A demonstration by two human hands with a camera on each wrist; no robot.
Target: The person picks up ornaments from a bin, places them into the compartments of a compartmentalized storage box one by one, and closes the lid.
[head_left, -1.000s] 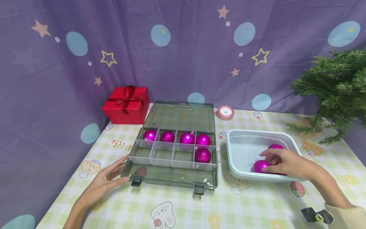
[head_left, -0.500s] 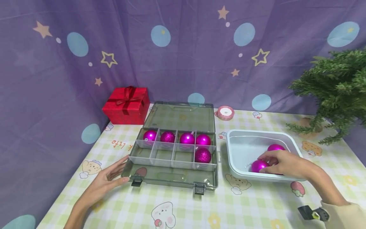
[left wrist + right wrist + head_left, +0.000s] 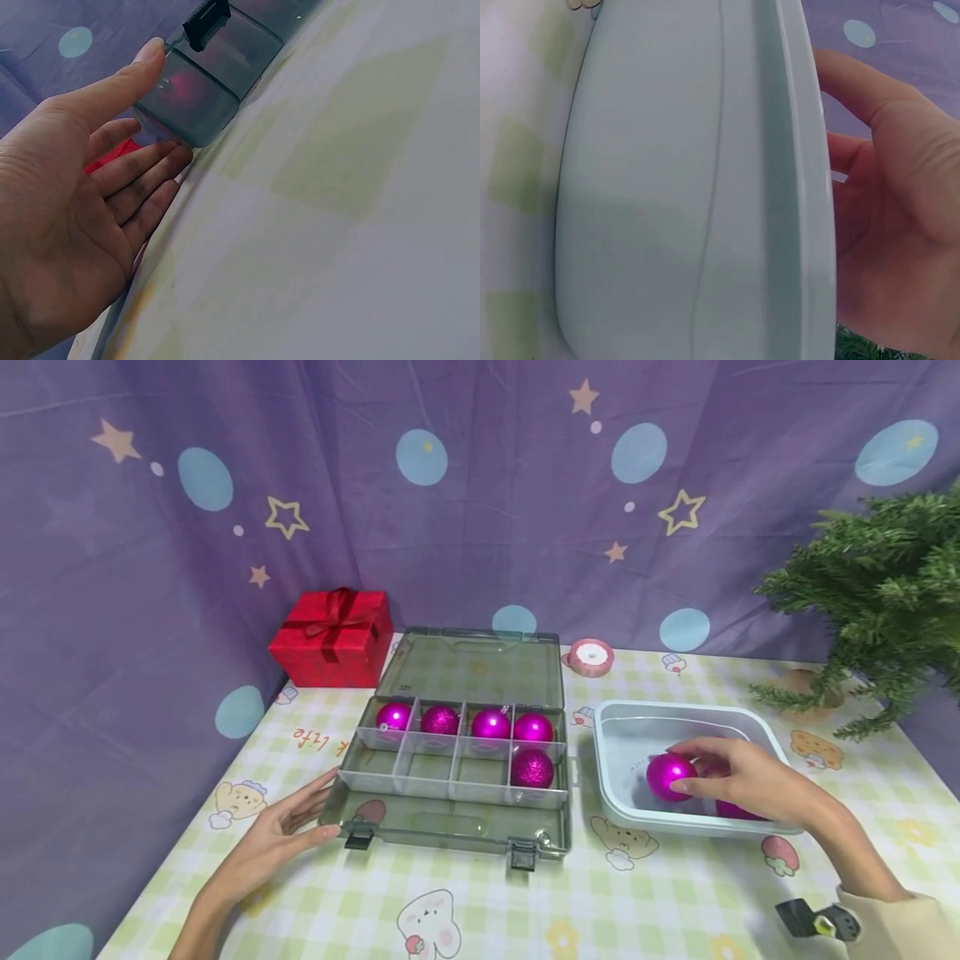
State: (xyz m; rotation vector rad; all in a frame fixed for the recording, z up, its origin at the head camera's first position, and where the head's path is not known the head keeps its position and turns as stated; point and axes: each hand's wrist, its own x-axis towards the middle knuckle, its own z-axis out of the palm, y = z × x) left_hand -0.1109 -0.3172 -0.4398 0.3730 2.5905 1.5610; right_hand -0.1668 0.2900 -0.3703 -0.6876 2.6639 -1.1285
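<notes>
Purple fabric (image 3: 480,543) is hanging behind the checked tablecloth (image 3: 495,910). Your right hand (image 3: 738,781) is pinching a shiny magenta ball (image 3: 666,777) between thumb and fingers, in the pale blue tub (image 3: 626,747). Your left hand (image 3: 273,839), fingers loosely spread, is touching the front left corner of the divided case (image 3: 450,820); five more balls (image 3: 532,768) are sitting in its compartments.

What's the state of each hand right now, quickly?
Left hand: open, at the near left corner of the divided plastic organizer box.
Right hand: holding a shiny magenta bauble ornament between thumb and fingers.
</notes>
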